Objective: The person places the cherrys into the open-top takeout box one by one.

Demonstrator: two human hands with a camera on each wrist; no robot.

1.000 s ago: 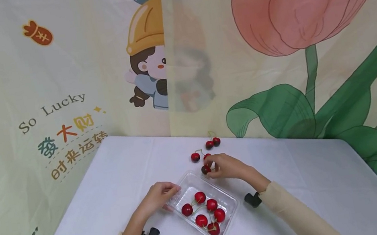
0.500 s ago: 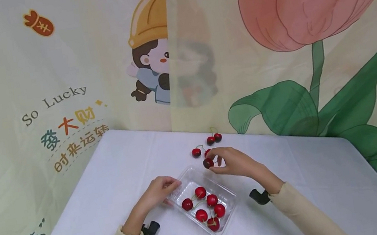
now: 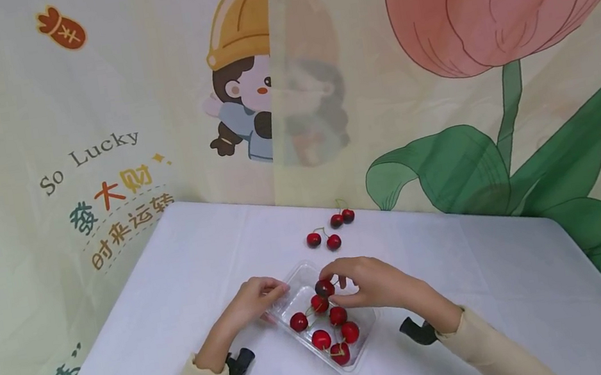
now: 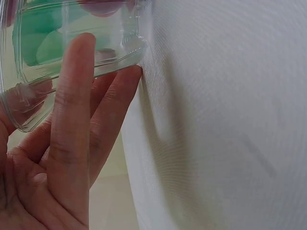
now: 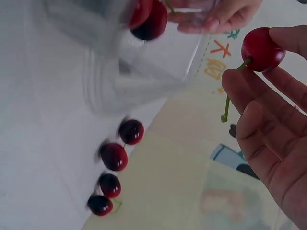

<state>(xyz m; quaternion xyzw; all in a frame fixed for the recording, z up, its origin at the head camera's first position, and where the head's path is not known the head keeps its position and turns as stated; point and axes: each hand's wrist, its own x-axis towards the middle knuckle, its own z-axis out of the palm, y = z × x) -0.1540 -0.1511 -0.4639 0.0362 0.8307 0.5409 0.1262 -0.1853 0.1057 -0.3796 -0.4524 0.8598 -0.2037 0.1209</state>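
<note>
A clear plastic container (image 3: 351, 372) sits on the white table with several red cherries (image 3: 321, 340) inside. My left hand (image 3: 256, 300) grips its left rim; in the left wrist view the fingers (image 4: 72, 110) lie along the outer wall. Over the container's far right side, my right hand (image 3: 378, 281) pinches a dark red cherry (image 3: 324, 288) between thumb and fingertips. The right wrist view shows this cherry (image 5: 263, 50) with its green stem (image 5: 227, 105) hanging below.
Beyond the container lie two pairs of cherries joined by stems, a nearer pair (image 3: 334, 242) and a farther pair (image 3: 348, 215) by the back edge. A printed curtain (image 3: 207, 188) rises behind the table (image 3: 496, 288).
My right hand has picked a cherry off the table beyond the container and carried it nearer, over the container. The left hand stays on the rim, and the head view has tilted slightly.
</note>
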